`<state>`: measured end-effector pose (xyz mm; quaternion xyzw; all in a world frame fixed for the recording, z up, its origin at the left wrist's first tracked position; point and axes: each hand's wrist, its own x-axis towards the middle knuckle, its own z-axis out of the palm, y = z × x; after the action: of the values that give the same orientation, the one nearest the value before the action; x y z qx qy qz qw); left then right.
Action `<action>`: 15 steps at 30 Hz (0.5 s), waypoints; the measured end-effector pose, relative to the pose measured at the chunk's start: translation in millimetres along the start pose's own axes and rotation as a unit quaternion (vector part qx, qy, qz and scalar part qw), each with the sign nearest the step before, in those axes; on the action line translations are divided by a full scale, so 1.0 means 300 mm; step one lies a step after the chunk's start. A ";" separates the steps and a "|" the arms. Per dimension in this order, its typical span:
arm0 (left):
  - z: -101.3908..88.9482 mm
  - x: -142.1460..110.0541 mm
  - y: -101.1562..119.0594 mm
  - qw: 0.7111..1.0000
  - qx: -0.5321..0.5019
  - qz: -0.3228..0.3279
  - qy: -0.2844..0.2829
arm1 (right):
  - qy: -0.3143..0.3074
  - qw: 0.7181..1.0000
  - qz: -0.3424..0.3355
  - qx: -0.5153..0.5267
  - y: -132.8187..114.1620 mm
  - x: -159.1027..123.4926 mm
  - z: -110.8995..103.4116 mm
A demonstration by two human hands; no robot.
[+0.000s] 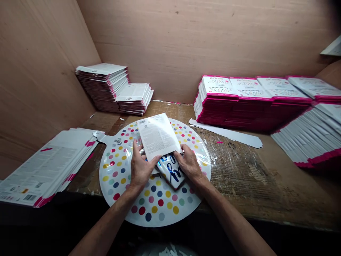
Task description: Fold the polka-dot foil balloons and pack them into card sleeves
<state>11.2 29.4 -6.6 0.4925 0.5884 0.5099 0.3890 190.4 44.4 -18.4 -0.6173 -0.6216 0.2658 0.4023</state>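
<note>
A flat white foil balloon [149,209] with coloured dots lies over the table's front edge, its tail [99,136] pointing left. Above it my two hands hold a white printed leaflet [157,137] covered in small text. My left hand [140,167] grips the leaflet's lower left, thumb across the bottom edge and fingers partly behind. My right hand [188,161] pinches its lower right corner. Beneath the leaflet, against my right fingers, is a folded silver foil balloon [170,170] with blue lettering. How firmly each hand grips this folded foil is hidden.
Stacks of white and pink card sleeves stand at back left [103,87] and back right [247,106]. More lie in a pile [39,170] at left and a leaning row [306,138] at right. A white card strip [226,133] lies on the worn table [239,177].
</note>
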 end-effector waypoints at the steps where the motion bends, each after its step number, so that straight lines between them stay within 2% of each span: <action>1: 0.004 -0.004 0.008 0.999 -0.029 0.014 -0.013 | 0.003 1.000 0.007 0.015 0.000 -0.004 -0.004; 4: 0.013 -0.016 0.019 0.995 -0.067 0.025 -0.066 | 0.001 0.999 0.024 0.034 -0.010 -0.012 -0.018; 6: 0.015 -0.015 0.013 0.997 -0.047 0.010 -0.054 | 0.018 0.999 -0.009 0.026 -0.023 -0.036 -0.028; 7: 0.015 -0.012 0.008 0.999 -0.036 0.000 -0.029 | 0.029 0.998 -0.053 0.010 -0.030 -0.059 -0.033; 9: 0.011 -0.008 0.002 0.999 -0.032 -0.018 0.026 | 0.038 0.980 -0.186 -0.052 -0.040 -0.125 -0.043; 11: 0.001 -0.020 0.009 0.998 -0.051 -0.028 0.038 | 0.033 0.936 -0.325 -0.135 -0.042 -0.201 -0.049; 13: -0.012 -0.051 0.031 0.995 -0.094 -0.021 -0.025 | 0.036 0.890 -0.413 -0.192 -0.037 -0.259 -0.051; 15: -0.026 -0.087 0.057 0.975 -0.178 -0.018 -0.134 | 0.041 0.870 -0.451 -0.197 -0.033 -0.284 -0.053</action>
<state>12.4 2.1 10.5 0.4686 0.4398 0.5284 0.5548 190.6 -42.8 -16.5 -0.3471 -0.8545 -0.0980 0.3738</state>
